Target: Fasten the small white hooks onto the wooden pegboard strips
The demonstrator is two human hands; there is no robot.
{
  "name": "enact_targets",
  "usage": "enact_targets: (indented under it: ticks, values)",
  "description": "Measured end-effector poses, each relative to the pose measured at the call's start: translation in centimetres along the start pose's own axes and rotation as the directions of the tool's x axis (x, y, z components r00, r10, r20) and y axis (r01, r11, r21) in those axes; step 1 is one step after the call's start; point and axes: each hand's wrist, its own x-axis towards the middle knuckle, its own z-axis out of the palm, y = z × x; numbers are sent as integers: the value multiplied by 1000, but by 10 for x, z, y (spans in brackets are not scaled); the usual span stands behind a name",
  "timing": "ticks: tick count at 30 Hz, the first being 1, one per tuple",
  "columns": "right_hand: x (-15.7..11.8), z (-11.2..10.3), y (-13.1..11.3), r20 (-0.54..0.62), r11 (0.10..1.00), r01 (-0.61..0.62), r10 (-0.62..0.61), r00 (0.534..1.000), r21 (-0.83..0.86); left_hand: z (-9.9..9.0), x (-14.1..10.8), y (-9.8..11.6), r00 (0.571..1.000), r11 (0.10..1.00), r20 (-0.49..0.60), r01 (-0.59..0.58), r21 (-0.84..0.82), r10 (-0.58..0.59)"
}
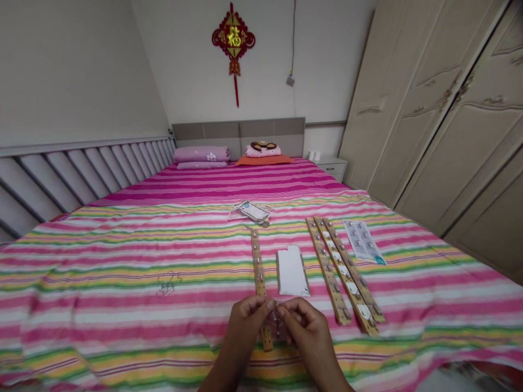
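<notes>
My left hand (252, 316) and my right hand (303, 322) meet at the near end of a wooden strip (259, 288). Thumbs and fingertips of both are pinched on a small clear piece with a thin metal part (277, 321), which looks like a hook; the fingers partly cover it. Small metal hooks sit in a row along the strip's far part, while dark holes show at its near end. Just beyond my right hand lies a white rectangular card or pack (292, 272).
To the right lie three more strips: a left one with metal hooks (327, 267), a middle one with white pieces (347, 275) and a right one (355, 267). A printed card (363, 242) is beside them. Clear packaging (254, 211) lies farther off, tangled thread (168, 283) at left.
</notes>
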Motion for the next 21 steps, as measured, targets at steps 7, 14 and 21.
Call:
enact_targets:
  ticks: [7,14,21]
  values:
    - [-3,2,5,-1,988,110,-111,994,-110,5,-3,-4,997,999,-60,-44,4,44]
    - [0,-2,5,-11,998,57,-57,998,-22,3,-2,-2,997,995,33,67,-73,-64]
    - [-2,1,9,23,988,99,-97,995,-115,6,-4,-9,994,990,-14,-108,89,110]
